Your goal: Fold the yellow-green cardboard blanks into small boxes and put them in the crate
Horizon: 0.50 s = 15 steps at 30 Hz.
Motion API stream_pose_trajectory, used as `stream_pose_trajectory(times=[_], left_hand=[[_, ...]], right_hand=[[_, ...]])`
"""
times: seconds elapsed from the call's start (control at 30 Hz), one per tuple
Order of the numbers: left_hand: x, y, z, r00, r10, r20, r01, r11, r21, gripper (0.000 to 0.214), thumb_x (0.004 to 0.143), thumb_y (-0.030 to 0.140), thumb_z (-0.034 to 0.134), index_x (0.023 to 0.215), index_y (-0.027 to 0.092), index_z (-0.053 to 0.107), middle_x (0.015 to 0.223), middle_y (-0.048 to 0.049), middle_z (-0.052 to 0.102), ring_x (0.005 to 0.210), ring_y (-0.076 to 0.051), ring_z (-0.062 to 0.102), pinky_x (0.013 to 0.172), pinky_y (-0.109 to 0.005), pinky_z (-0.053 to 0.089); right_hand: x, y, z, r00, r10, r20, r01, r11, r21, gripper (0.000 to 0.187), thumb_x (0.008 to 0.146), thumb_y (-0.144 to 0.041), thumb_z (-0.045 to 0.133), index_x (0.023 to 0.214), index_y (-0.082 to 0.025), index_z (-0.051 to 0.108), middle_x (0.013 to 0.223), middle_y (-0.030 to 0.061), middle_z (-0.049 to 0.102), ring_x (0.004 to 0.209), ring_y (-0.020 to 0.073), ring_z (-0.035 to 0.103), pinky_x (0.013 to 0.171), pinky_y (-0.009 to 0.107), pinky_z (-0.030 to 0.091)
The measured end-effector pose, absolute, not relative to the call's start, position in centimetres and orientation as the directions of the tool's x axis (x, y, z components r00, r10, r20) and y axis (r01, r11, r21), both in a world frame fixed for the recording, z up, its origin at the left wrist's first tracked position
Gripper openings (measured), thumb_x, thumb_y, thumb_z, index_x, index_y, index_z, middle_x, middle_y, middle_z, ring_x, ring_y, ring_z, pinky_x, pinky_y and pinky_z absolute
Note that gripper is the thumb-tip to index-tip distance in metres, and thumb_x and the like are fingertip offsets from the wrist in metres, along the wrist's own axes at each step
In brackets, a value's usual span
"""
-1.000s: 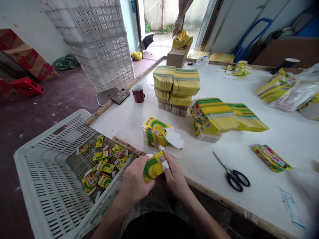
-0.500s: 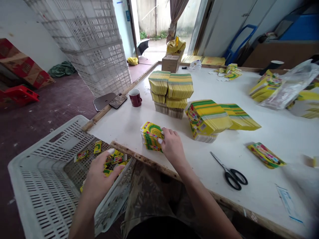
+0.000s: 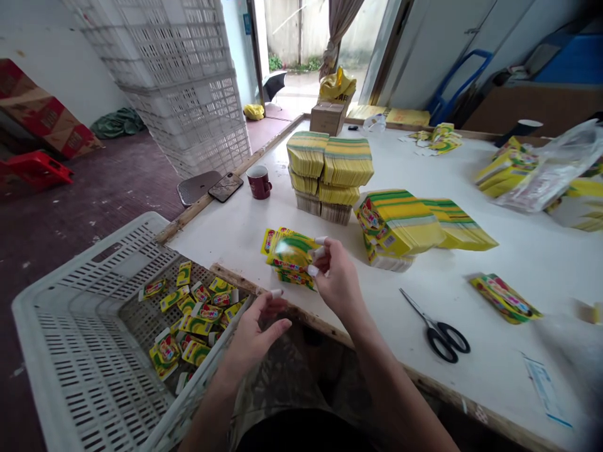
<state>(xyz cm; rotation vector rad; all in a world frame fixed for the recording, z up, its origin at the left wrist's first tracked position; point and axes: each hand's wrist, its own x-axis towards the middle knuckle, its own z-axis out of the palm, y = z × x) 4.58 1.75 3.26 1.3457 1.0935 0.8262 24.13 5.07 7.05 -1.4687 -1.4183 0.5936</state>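
My right hand [image 3: 335,278] pinches a flat yellow-and-green carton [image 3: 288,250] and lifts it off a small stack of the same cartons [image 3: 288,274] at the near edge of the white table [image 3: 480,251]. My left hand [image 3: 257,331] hovers open below the table edge, next to the white slatted crate [image 3: 75,326], holding nothing. Several folded yellow-green boxes [image 3: 191,317] lie on the crate's floor.
Tall stacks of flat cartons [image 3: 330,172] and fanned piles [image 3: 414,223] stand mid-table. Black scissors [image 3: 436,326] lie to the right, a dark red mug [image 3: 260,182] and a phone [image 3: 226,186] at the left edge. Stacked white crates [image 3: 179,81] rise behind.
My left hand dropped the folded box into the crate and came back toward the table edge. My right hand reached to the small stack and raised a flat carton from it.
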Motion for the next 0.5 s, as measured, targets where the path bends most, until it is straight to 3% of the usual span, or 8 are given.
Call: stream_pose_trajectory(times=[0.07,0.17,0.27,0.37,0.43,0.5], left_hand=[[5.6,1.6,3.3,0.255,0.961,-0.104,-0.149,0.145,0.978,0.071,0.069,0.058,0.073,0.124,0.018,0.054,0.12,-0.0147,0.065,0.107,-0.028,0.063,0.09,-0.042,0.052],[7.2,1.3,3.4,0.064,0.992,-0.109,-0.403,0.125,0.906,0.065,0.081,0.068,0.05,0.12,0.017,0.059,0.117,-0.0143,0.067,0.11,-0.029,0.063,0.091,-0.043,0.053],[7.8,1.0,3.1,-0.226,0.974,0.033,-0.273,-0.096,0.957,0.051,0.089,0.056,0.045,0.116,0.017,0.063,0.108,-0.011,0.071,0.111,-0.027,0.062,0.097,-0.04,0.05],[7.5,0.8,2.6,-0.274,0.945,0.177,-0.062,-0.202,0.978,0.045,0.085,0.052,0.054,0.112,0.018,0.065,0.105,-0.0092,0.071,0.111,-0.027,0.061,0.099,-0.039,0.049],[7.6,0.8,2.7,-0.238,0.962,0.136,-0.09,-0.162,0.983,0.047,0.082,0.054,0.058,0.111,0.019,0.066,0.103,-0.0088,0.072,0.109,-0.027,0.062,0.095,-0.037,0.051],[8.0,0.8,3.3,-0.251,0.967,0.051,-0.264,-0.12,0.957,0.051,0.081,0.06,0.057,0.112,0.021,0.064,0.102,-0.0083,0.071,0.106,-0.026,0.063,0.089,-0.036,0.054]], right_hand=[[23.8,3.8,7.6,0.089,0.975,0.203,0.273,0.172,-0.947,0.044,0.073,-0.005,0.057,0.112,-0.022,0.046,0.089,0.0009,0.058,0.074,0.0148,0.06,0.07,0.03,0.051],[22.2,1.4,7.4,-0.135,0.988,0.08,0.025,0.084,-0.996,0.041,0.073,-0.007,0.059,0.109,-0.023,0.047,0.086,-0.0014,0.058,0.07,0.0121,0.058,0.062,0.025,0.049],[20.2,-0.4,6.2,-0.068,0.998,-0.01,-0.088,-0.016,-0.996,0.039,0.071,-0.008,0.061,0.103,-0.023,0.046,0.082,-0.003,0.057,0.069,0.0115,0.056,0.06,0.024,0.046],[19.4,-1.0,5.4,0.015,0.998,-0.055,-0.126,-0.053,-0.991,0.036,0.071,-0.008,0.062,0.098,-0.024,0.045,0.083,-0.0035,0.057,0.069,0.0113,0.055,0.061,0.025,0.044],[19.6,-0.9,5.4,-0.045,0.995,-0.088,-0.184,-0.095,-0.978,0.035,0.072,-0.009,0.065,0.096,-0.023,0.044,0.078,-0.0049,0.056,0.066,0.0105,0.053,0.059,0.023,0.041],[20.1,-0.7,5.8,-0.125,0.986,-0.107,-0.26,-0.137,-0.956,0.038,0.071,-0.013,0.07,0.097,-0.023,0.044,0.078,-0.0051,0.056,0.066,0.0104,0.052,0.058,0.023,0.04]])
